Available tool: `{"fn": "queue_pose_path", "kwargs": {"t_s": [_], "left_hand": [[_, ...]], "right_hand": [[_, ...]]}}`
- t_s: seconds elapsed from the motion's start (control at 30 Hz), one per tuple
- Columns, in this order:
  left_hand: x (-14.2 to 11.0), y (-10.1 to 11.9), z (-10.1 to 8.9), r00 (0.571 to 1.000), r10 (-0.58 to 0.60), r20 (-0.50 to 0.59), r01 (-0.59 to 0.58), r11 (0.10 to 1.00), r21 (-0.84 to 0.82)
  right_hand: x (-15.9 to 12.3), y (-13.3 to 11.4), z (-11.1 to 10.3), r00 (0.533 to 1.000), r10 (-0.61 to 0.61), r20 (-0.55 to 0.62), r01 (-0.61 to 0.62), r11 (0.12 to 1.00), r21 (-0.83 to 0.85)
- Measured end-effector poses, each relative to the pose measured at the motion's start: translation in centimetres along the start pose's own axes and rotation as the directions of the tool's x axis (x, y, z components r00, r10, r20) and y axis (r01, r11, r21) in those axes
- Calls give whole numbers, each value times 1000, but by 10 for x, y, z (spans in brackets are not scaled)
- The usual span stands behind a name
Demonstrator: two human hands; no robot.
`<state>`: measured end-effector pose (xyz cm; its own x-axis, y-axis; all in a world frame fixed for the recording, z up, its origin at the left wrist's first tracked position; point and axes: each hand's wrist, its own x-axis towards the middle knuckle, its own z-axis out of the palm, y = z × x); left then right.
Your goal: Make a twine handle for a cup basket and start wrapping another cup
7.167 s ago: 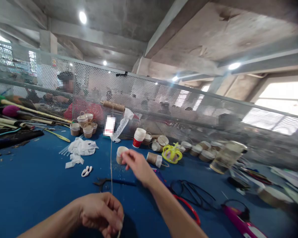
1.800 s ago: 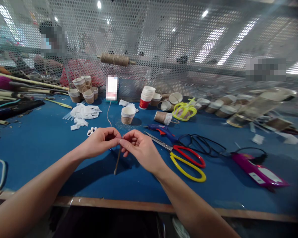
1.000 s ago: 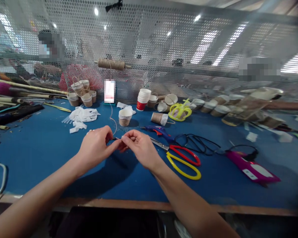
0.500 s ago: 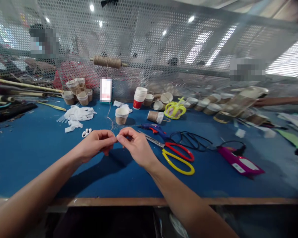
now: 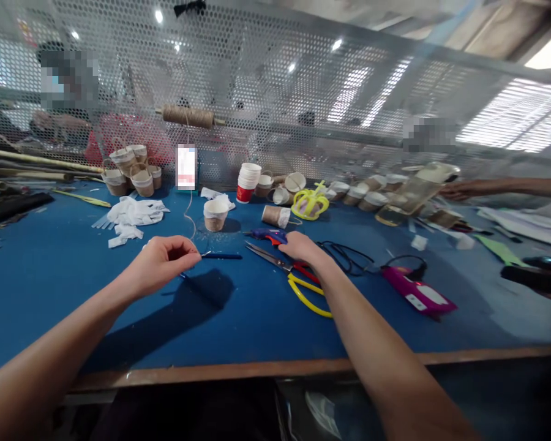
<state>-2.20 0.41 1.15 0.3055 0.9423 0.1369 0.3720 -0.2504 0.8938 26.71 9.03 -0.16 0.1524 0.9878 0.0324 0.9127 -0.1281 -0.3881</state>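
Observation:
My left hand (image 5: 168,260) is closed in a pinch on the thin brown twine (image 5: 189,215). That twine runs up to a spool (image 5: 188,116) on a rod at the mesh. My right hand (image 5: 302,248) has its fingers around the handle of a blue glue gun (image 5: 264,234) with a red trigger; the fingertips are partly hidden. Beneath that wrist lie scissors (image 5: 269,256) with red and yellow handles. A twine-wrapped cup (image 5: 215,215) with a white cloth rim stands upright beyond my left hand. A dark blue stick-like tool (image 5: 223,256) lies beside my left fingertips.
Wrapped cups (image 5: 142,180) cluster at the back left, near white cloth scraps (image 5: 135,211). Paper cups (image 5: 248,182) stand stacked, with a yellow pumpkin-shaped frame (image 5: 310,203) to their right. A black cord leads toward a purple box (image 5: 417,291). Another person's hand (image 5: 459,188) reaches in at right.
My right hand has left the twine and moved right onto the glue gun. My left hand still pinches the twine, slightly further left. The view has shifted a little to the right.

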Motion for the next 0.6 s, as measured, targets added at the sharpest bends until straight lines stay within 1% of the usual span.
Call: {"fn": "queue_pose_path", "kwargs": {"t_s": [0.07,0.17,0.23,0.33,0.37,0.43,0.47,0.5,0.53,0.6], "left_hand": [[1,1,0,1000,-7,-11,6,999,-31],[3,3,0,1000,-25,-2,25,994,-107],[4,3,1,998,-57,6,57,983,-172],[4,2,3,989,-144,25,145,945,-294],[4,1,4,984,-173,39,176,924,-339],[4,0,7,974,-216,75,227,876,-425],[4,0,8,969,-229,92,246,853,-461],[3,0,9,966,-237,107,259,831,-492],[3,-1,10,963,-244,118,269,813,-516],[3,-1,10,957,-259,129,287,785,-549]], "right_hand": [[5,7,4,999,22,24,-22,1000,0],[4,7,5,1000,17,24,-18,998,55],[-2,3,0,1000,2,3,-2,992,127],[-17,-7,-12,999,-27,-41,37,962,270],[-24,-12,-16,998,-44,-43,55,943,328],[-41,-23,-23,995,-96,-2,86,890,447],[-50,-29,-26,988,-146,47,94,817,569],[-59,-35,-26,973,-214,83,113,761,638],[-66,-40,-26,957,-275,91,146,729,669],[-77,-48,-21,938,-345,38,229,698,679]]}}
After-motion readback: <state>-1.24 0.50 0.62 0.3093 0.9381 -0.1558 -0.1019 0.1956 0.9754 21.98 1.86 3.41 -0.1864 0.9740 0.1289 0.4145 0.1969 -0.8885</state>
